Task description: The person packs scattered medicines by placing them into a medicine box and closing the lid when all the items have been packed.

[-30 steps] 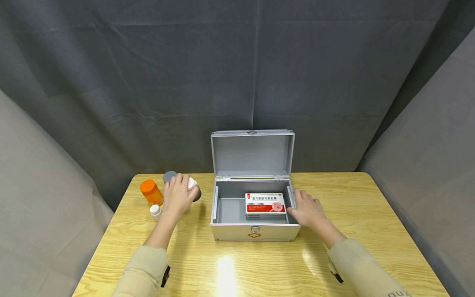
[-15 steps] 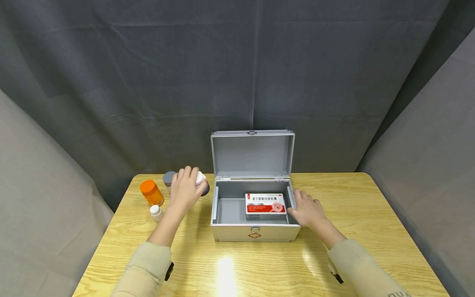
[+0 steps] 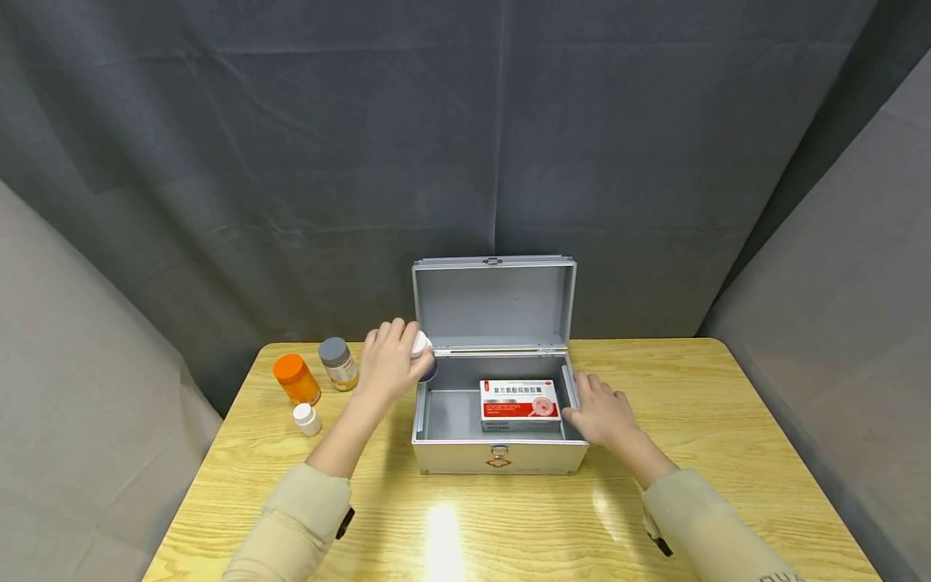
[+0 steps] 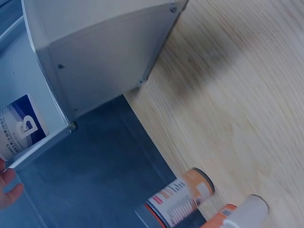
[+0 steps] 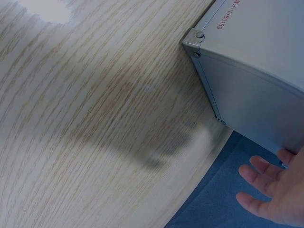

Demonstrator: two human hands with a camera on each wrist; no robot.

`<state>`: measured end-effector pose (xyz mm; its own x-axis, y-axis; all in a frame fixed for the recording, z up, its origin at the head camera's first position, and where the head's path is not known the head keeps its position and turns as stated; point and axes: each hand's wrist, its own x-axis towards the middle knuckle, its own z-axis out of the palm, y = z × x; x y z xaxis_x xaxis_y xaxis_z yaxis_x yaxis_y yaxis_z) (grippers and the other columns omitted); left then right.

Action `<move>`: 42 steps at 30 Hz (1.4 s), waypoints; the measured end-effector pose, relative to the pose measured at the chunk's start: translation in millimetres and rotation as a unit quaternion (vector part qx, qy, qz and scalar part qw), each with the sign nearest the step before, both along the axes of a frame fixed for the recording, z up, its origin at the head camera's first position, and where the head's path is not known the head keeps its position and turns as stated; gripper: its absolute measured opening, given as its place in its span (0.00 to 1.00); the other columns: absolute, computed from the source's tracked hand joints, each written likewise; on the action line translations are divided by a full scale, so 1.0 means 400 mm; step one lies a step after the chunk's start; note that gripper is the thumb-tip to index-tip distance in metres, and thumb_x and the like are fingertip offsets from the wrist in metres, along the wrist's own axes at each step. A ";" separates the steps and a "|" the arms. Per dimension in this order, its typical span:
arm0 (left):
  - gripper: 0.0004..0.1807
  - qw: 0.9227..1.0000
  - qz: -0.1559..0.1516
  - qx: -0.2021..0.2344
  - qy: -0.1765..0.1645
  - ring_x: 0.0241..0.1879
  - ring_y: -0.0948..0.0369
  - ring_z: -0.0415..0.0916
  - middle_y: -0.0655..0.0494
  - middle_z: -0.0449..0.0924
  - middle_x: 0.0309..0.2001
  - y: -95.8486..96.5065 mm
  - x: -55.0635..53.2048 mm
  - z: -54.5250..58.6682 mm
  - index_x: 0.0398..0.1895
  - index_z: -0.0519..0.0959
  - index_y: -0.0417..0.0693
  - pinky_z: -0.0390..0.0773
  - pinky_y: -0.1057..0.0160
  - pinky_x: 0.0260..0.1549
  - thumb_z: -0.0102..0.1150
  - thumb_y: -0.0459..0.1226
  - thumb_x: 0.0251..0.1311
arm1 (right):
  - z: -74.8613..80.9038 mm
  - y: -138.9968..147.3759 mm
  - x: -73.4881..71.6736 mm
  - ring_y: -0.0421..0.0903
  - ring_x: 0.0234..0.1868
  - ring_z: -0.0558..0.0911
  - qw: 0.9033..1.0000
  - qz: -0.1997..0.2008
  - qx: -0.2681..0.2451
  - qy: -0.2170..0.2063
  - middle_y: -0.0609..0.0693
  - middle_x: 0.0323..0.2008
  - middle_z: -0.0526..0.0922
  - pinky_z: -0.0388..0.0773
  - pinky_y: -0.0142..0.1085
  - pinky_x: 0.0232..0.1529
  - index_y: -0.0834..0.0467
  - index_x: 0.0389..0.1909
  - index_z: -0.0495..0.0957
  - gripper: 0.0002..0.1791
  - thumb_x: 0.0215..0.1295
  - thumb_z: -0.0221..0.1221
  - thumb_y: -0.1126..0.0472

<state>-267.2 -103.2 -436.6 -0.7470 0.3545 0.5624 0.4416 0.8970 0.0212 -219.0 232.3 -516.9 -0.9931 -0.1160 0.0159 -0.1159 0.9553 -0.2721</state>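
My left hand [image 3: 389,360] holds a white-capped bottle [image 3: 421,346] by its upper part. In the left wrist view this white and blue bottle [image 4: 23,126] appears beyond the rim of the metal case, with my fingertips [image 4: 8,190] at the left edge. The silver case [image 3: 502,457] stands with its lid raised. Inside it, towards the right, lies a white and red medicine box [image 3: 520,398]. My right hand [image 3: 604,411] rests on the case's right rim; in the right wrist view its fingers [image 5: 259,178] are spread loosely beside the side wall.
Left of the case stand an orange-capped bottle [image 3: 296,378], a grey-capped bottle [image 3: 339,364] and a small white bottle [image 3: 307,419]. Dark cloth [image 3: 349,162] hangs behind the wooden table [image 3: 509,525].
My left hand has carried the white-capped bottle rightwards to the case's left rim, uncovering the grey-capped bottle. The right hand has stayed in place.
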 end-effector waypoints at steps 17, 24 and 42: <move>0.19 0.997 -0.063 -0.052 -0.014 0.36 0.56 0.68 0.54 0.71 0.35 0.108 0.012 -0.023 0.43 0.73 0.47 0.70 0.58 0.39 0.45 0.50 0.55 | 0.000 -0.002 0.002 0.68 0.57 0.65 1.000 0.000 -0.003 -0.006 0.69 0.59 0.62 0.58 0.65 0.52 0.67 0.65 0.52 0.40 0.57 0.51 0.48; 0.19 0.992 -0.086 -0.073 -0.059 0.39 0.57 0.67 0.56 0.71 0.38 0.146 0.028 -0.040 0.44 0.72 0.49 0.70 0.57 0.41 0.43 0.51 0.57 | 0.000 0.000 0.001 0.67 0.56 0.66 1.000 -0.002 -0.002 -0.007 0.69 0.58 0.63 0.59 0.64 0.52 0.67 0.65 0.52 0.40 0.57 0.51 0.48; 0.18 0.974 -0.147 -0.142 -0.102 0.43 0.61 0.68 0.59 0.70 0.42 0.245 0.037 -0.087 0.43 0.71 0.54 0.69 0.63 0.38 0.42 0.54 0.58 | -0.005 0.002 -0.004 0.67 0.57 0.66 1.000 -0.002 -0.005 -0.003 0.69 0.58 0.63 0.59 0.64 0.52 0.66 0.64 0.52 0.40 0.57 0.52 0.49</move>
<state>-252.4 -5.4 -471.5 -0.6761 0.6887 0.2616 0.6921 0.7155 -0.0951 -220.5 233.2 -518.8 -0.9937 -0.1115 0.0105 -0.1099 0.9531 -0.2820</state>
